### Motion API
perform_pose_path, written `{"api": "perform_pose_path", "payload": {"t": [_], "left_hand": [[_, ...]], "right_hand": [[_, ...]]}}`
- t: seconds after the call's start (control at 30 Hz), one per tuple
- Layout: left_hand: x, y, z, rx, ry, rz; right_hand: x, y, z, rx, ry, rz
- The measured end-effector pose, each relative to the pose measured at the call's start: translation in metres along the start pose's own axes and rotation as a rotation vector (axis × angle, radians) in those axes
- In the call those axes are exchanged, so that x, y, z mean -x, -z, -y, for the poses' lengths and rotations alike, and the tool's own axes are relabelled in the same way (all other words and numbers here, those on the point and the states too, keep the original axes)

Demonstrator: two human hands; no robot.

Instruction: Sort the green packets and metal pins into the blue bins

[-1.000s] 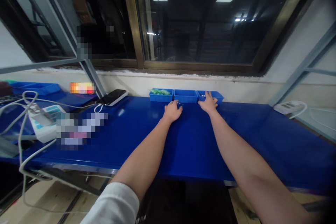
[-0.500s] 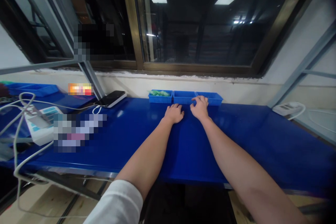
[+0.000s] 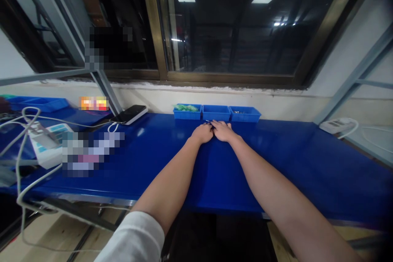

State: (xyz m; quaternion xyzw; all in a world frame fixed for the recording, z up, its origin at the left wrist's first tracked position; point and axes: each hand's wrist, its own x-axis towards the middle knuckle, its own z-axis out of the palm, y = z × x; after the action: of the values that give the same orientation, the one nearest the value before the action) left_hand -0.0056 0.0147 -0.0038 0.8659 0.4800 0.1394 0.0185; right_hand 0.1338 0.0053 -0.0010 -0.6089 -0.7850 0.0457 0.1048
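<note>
My two hands meet at the far side of the blue table, just in front of a row of small blue bins. My left hand [image 3: 202, 133] is closed, its fingers curled inward. My right hand [image 3: 223, 132] touches it, with the fingers bent and pressed together at the left hand's fingertips. A thin pale sliver [image 3: 208, 121] shows at the fingertips; the rest of it is hidden. Green plastic packets [image 3: 186, 107] fill the left bin [image 3: 187, 116]. Beyond my hands stands the middle bin [image 3: 215, 114]. Small shiny metal pieces [image 3: 238, 112] lie in the right bin [image 3: 247, 117].
On the left of the blue table [image 3: 153, 159] are a phone on a white box [image 3: 133, 114], a white power strip [image 3: 50, 147] and loose white cables. A white device with a cable [image 3: 336, 126] sits at the right. A window stands behind.
My right hand has come back from the right bin and moved left to meet my left hand. My left hand has barely moved.
</note>
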Motion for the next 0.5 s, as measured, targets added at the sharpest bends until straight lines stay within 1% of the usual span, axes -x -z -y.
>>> {"api": "perform_pose_path", "payload": {"t": [0.07,0.13,0.27,0.37,0.5], "left_hand": [[0.001,0.001,0.003,0.013,0.013,-0.001],[0.002,0.004,0.005,0.019,0.011,-0.014],[0.006,0.009,0.006,0.09,0.006,-0.06],[0.007,0.01,0.006,0.163,0.031,-0.103],[0.007,0.009,0.007,0.19,0.058,-0.131]], "right_hand": [[0.001,0.002,0.002,0.002,0.004,0.018],[0.002,0.003,0.002,-0.006,0.01,-0.005],[0.005,0.005,-0.001,-0.048,0.042,-0.123],[0.006,0.005,-0.005,-0.083,0.052,-0.204],[0.006,0.003,-0.008,-0.101,-0.028,-0.302]]}}
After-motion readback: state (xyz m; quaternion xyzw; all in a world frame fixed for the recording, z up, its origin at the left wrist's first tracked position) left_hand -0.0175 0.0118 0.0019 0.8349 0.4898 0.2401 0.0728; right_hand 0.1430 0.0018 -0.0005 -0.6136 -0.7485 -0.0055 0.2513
